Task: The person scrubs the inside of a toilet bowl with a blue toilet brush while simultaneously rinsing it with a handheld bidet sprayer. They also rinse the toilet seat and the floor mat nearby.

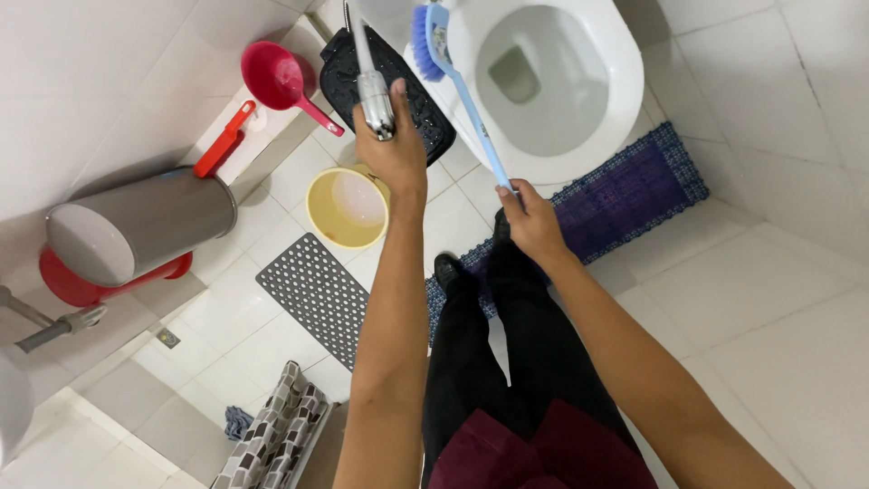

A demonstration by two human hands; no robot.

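A left hand point(391, 145) is gripping a metal spray nozzle point(373, 91) while the right hand point(529, 217) is clasping a blue toilet brush point(434, 41) at the white toilet bowl point(625, 81); a yellow bucket point(348, 208) is standing below, its contents indistinct.

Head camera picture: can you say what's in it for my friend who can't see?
Left hand grips a metal sprayer and right hand holds a blue brush at the white toilet rim.
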